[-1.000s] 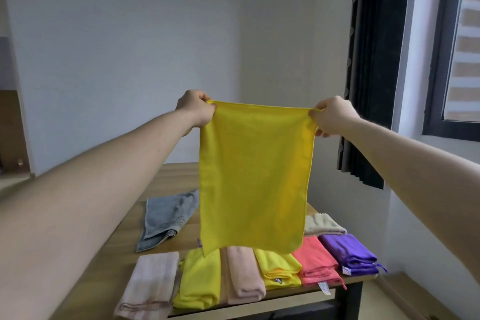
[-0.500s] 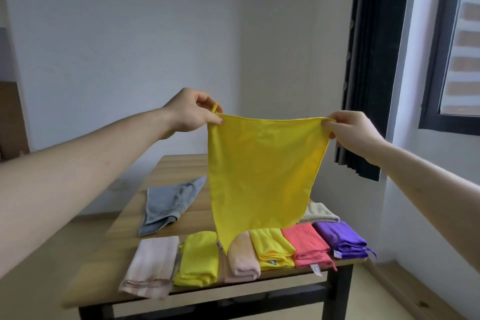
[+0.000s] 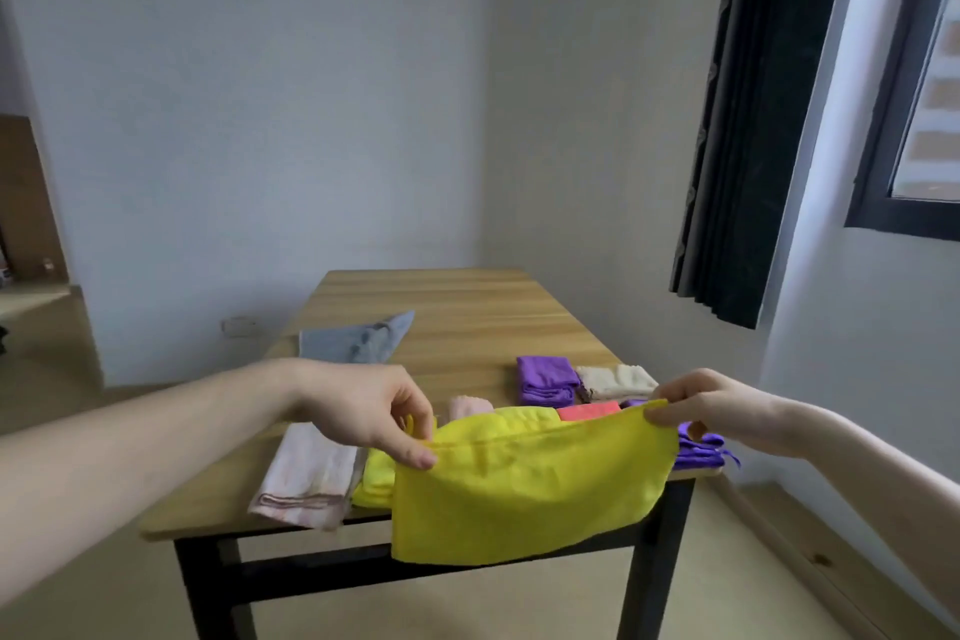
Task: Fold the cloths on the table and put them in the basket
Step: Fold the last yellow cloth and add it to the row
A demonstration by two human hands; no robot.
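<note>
- Table: wooden top, black legs; the landmark for all entries below.
- Yellow cloth: held in the air at the table's near edge, hanging down past it and hiding part of the near row of folded cloths.
- Left hand: thumb and fingers curled, pinching the yellow cloth's upper left corner, above the table's near edge.
- Right hand: fingertips pinching the yellow cloth's upper right corner, above the table's near right corner.
- Pale pink cloth: folded, near left of the table.
- Second yellow cloth: folded, just right of the pale pink one, partly hidden.
- Grey cloth: unfolded, rumpled, left side mid-table.
- Purple cloth: folded, right side of the table.
- Cream cloth: folded, just right of the purple one.
- Red cloth: only a strip showing above the held cloth.
</note>
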